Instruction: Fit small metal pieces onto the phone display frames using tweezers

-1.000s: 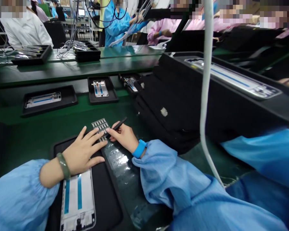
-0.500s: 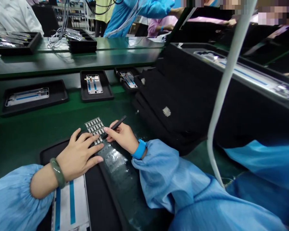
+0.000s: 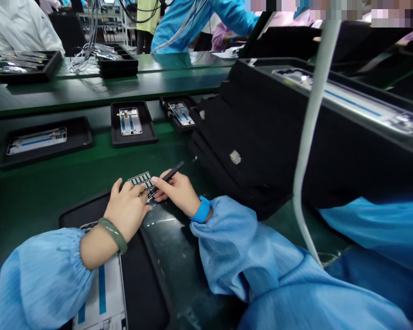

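My left hand [image 3: 127, 208] lies curled over the near end of a small gridded sheet of tiny rectangular parts [image 3: 141, 180], pinching it between the fingers. My right hand [image 3: 177, 192] grips black tweezers [image 3: 167, 179], whose tips reach the sheet's edge beside my left fingers. Below my left wrist, a white phone frame with blue strips [image 3: 101, 293] lies in a black tray [image 3: 86, 213], partly hidden by my sleeve.
Black trays with phone frames [image 3: 131, 123] stand on the green bench ahead. A stack of black padded trays [image 3: 241, 156] rises to the right, and a white cable [image 3: 308, 146] hangs there. Co-workers in smocks [image 3: 179, 23] stand beyond a second bench.
My left hand has closed from flat, spread fingers to a curl over the sheet, nearer my right hand. The view has tilted slightly, and the phone frame sits lower.
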Demonstrator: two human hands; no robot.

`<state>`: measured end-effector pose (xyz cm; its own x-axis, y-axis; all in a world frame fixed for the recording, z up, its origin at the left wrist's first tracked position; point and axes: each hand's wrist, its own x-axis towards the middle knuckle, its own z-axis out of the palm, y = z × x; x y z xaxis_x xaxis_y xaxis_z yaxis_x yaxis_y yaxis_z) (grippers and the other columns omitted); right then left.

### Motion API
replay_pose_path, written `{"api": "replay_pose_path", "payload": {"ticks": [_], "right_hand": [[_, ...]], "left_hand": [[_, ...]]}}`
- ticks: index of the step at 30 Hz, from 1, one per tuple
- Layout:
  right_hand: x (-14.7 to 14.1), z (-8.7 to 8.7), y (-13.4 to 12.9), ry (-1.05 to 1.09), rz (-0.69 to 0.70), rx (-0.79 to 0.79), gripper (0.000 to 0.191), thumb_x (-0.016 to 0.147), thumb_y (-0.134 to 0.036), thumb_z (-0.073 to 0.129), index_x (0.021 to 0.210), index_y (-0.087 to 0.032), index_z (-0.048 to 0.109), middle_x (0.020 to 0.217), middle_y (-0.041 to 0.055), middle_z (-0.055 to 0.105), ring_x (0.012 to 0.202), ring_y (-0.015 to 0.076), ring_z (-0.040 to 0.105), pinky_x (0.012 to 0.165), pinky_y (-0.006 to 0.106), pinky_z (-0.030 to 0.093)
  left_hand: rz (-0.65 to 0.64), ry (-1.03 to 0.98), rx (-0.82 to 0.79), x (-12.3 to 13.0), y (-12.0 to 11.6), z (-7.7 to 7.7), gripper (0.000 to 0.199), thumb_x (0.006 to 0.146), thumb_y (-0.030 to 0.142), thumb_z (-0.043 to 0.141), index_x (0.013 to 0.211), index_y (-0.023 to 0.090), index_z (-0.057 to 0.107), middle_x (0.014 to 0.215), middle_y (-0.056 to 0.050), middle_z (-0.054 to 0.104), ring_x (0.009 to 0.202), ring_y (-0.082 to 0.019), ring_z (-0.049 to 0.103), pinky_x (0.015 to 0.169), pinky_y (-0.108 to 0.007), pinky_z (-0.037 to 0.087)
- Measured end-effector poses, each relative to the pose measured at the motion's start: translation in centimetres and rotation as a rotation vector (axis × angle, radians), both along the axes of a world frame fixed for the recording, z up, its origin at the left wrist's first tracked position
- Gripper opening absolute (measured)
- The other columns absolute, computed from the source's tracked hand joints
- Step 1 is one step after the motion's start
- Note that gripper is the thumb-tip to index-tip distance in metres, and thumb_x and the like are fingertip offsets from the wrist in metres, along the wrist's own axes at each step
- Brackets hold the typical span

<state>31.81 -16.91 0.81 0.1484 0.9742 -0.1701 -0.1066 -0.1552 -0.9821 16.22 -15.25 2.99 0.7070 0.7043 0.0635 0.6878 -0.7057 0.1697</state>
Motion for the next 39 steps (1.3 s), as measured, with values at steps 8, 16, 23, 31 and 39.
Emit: {"api": "replay_pose_path", "payload": {"ticks": [8,16,23,31,39], "right_hand": [[0.1,1.4,-1.4,0.019,-0.039,0.117,0.033,0.067,-0.044,0.068,0.073,-0.017,0.049,0.052,-0.005,0.056,0.046,0.0114,0.061,0.044,0.022,0.054],[0.0,0.8,-1.4,-0.039,-0.034,0.099,0.031,0.07,-0.044,0.066,0.077,-0.017,0.051,0.054,-0.0041,0.057,0.045,0.0121,0.06,0.043,0.024,0.054],[-0.1,1.2,-0.9,0.008,-0.022,0.033,0.028,0.068,-0.036,0.068,0.079,-0.014,0.054,0.051,-0.0041,0.058,0.043,0.0109,0.06,0.041,0.021,0.053],[0.8,2.9,-0.2,0.311,-0.072,-0.068,0.019,0.07,-0.024,0.067,0.082,-0.013,0.058,0.054,-0.0019,0.062,0.042,0.0064,0.058,0.041,0.013,0.05],[-2.2,4.8,-1.3,0.342,0.055,0.165,0.024,0.071,-0.03,0.069,0.087,-0.016,0.057,0.066,-0.0013,0.066,0.051,0.008,0.063,0.048,0.016,0.053]], "left_hand": [[0.0,-0.047,-0.035,-0.1,-0.3,0.2,0.026,0.088,0.031,0.041,0.086,0.025,0.066,0.095,0.0,0.069,0.094,-0.022,0.055,0.097,-0.052,0.028],[0.03,-0.082,-0.056,0.0,-0.1,0.2,0.02,0.083,0.025,0.046,0.077,0.023,0.064,0.082,-0.001,0.068,0.084,-0.02,0.057,0.096,-0.05,0.031],[0.047,-0.102,-0.059,0.1,-0.3,0.1,0.019,0.083,0.025,0.045,0.079,0.023,0.063,0.086,-0.001,0.067,0.089,-0.02,0.058,0.101,-0.049,0.027],[0.073,-0.152,-0.103,0.4,0.1,-0.4,0.07,0.077,0.03,0.056,0.136,0.015,0.022,0.12,-0.013,0.057,0.112,-0.027,0.051,0.104,-0.061,0.016],[0.202,-0.635,-0.399,-3.2,-1.6,4.0,0.024,0.082,0.041,0.048,0.076,0.02,0.058,0.077,0.001,0.06,0.072,-0.013,0.056,0.068,-0.025,0.044]]}}
